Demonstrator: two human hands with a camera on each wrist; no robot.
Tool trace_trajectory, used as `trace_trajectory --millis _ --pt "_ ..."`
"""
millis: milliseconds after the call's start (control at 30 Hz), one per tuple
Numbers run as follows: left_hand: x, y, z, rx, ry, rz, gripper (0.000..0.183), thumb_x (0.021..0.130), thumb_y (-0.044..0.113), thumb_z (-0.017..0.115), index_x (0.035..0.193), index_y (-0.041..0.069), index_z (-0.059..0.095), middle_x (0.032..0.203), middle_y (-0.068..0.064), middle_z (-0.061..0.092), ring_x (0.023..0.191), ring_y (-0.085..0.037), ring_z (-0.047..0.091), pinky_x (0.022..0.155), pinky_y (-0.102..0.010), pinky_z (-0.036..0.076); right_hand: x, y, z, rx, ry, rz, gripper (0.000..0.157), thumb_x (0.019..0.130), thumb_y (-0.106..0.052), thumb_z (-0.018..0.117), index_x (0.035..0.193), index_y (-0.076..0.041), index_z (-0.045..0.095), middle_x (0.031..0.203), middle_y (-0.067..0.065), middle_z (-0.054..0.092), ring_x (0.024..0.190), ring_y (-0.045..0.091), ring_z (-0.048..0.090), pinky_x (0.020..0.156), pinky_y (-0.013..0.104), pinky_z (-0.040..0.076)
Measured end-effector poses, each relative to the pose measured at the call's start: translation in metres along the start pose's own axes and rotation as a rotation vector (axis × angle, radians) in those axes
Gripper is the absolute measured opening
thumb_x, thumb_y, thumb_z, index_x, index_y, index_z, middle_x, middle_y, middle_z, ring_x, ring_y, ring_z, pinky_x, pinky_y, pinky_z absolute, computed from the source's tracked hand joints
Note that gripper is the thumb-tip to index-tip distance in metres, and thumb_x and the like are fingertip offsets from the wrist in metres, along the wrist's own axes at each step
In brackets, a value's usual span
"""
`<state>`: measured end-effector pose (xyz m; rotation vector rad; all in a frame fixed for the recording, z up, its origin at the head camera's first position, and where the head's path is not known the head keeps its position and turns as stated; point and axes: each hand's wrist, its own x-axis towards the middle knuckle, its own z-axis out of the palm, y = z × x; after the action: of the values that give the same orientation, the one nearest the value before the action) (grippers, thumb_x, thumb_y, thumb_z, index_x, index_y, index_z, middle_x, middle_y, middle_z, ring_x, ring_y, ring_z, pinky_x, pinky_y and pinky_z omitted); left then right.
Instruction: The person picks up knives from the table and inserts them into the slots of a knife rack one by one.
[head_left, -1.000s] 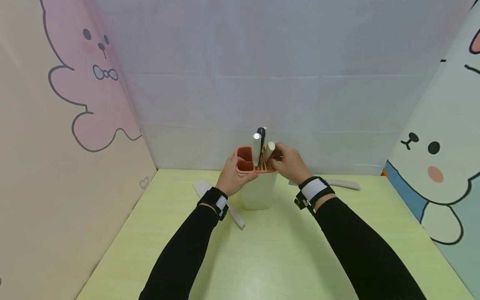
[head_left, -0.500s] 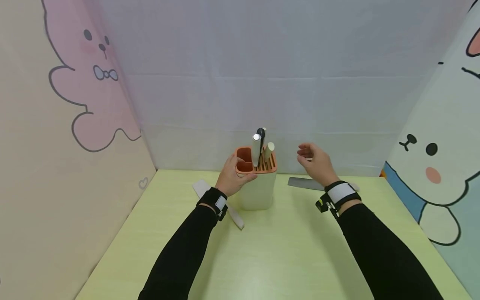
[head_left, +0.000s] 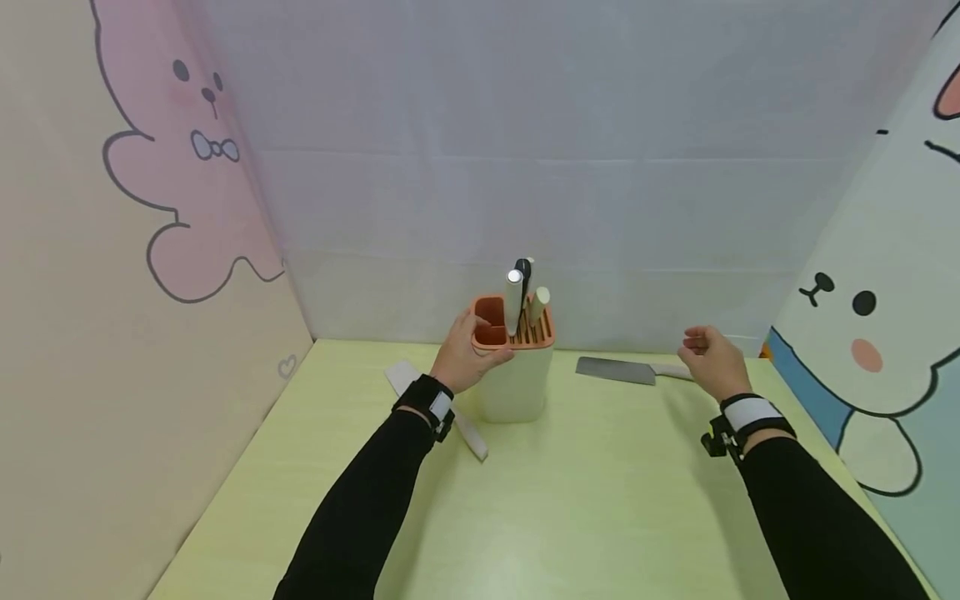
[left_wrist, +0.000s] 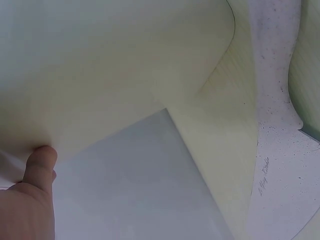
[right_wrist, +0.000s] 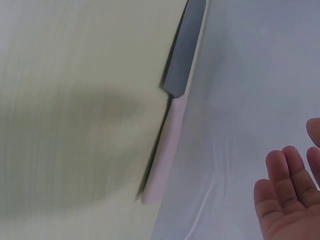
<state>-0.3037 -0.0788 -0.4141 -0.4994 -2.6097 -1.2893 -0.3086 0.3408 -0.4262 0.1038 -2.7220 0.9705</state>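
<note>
Pale green tabletop (head_left: 570,500) fills the lower frame, boxed in by a white sheet at the back and cartoon-bunny panels left and right. Left hand (head_left: 468,357) grips the knife block (head_left: 516,371) at centre frame, fingers curled round its orange rim; three handles stick up from the slots. Right hand (head_left: 711,360) hovers at right, fingers relaxed, holding nothing, just above the pale handle of the cleaver (head_left: 617,370) lying flat near the back edge. White knife (head_left: 468,429) lies lower left of the block.
</note>
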Motion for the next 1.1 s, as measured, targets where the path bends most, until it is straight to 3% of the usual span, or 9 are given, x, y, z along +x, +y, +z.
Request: trace_trajectory --millis 433,667,900,1100 --pt "0.001 -0.002 -0.001 -0.013 -0.025 0.044 0.060 0.073 0.060 0.065 0.107 0.013 0.048 0.128 -0.003 0.042 0.111 -0.017 0.043 0.089 -0.039 0.046 -0.009 0.061 0.013 -0.159 -0.050 0.043 0.047 0.090 -0.019 0.053 0.124 0.012 0.044 0.120 0.037 0.047 0.103 0.051 0.046 0.083 0.062 0.041" --pt "0.002 -0.001 -0.001 -0.030 -0.025 0.046 0.059 0.073 0.056 0.067 0.108 0.013 0.049 0.127 -0.001 0.043 0.111 -0.016 0.043 0.089 -0.038 0.046 -0.004 0.089 0.023 -0.227 -0.014 0.032 0.046 0.087 -0.018 0.054 0.123 0.011 0.047 0.105 0.036 0.054 0.085 0.048 0.052 0.069 0.059 0.045" --pt "0.003 0.000 0.000 -0.045 -0.024 0.057 0.057 0.074 0.052 0.069 0.108 0.012 0.049 0.127 -0.003 0.043 0.110 -0.017 0.043 0.089 -0.038 0.046 -0.002 0.098 0.027 -0.258 -0.136 0.049 0.056 0.087 -0.017 0.055 0.132 0.011 0.038 0.126 0.040 0.040 0.111 0.056 0.036 0.091 0.066 0.034" --pt "0.001 0.002 -0.001 -0.054 -0.036 0.025 0.059 0.073 0.054 0.068 0.110 0.013 0.048 0.130 -0.002 0.042 0.112 -0.016 0.043 0.090 -0.038 0.046 -0.005 0.104 0.034 -0.331 -0.144 0.038 0.056 0.085 -0.016 0.054 0.134 0.008 0.038 0.129 0.041 0.037 0.114 0.057 0.032 0.094 0.067 0.030"
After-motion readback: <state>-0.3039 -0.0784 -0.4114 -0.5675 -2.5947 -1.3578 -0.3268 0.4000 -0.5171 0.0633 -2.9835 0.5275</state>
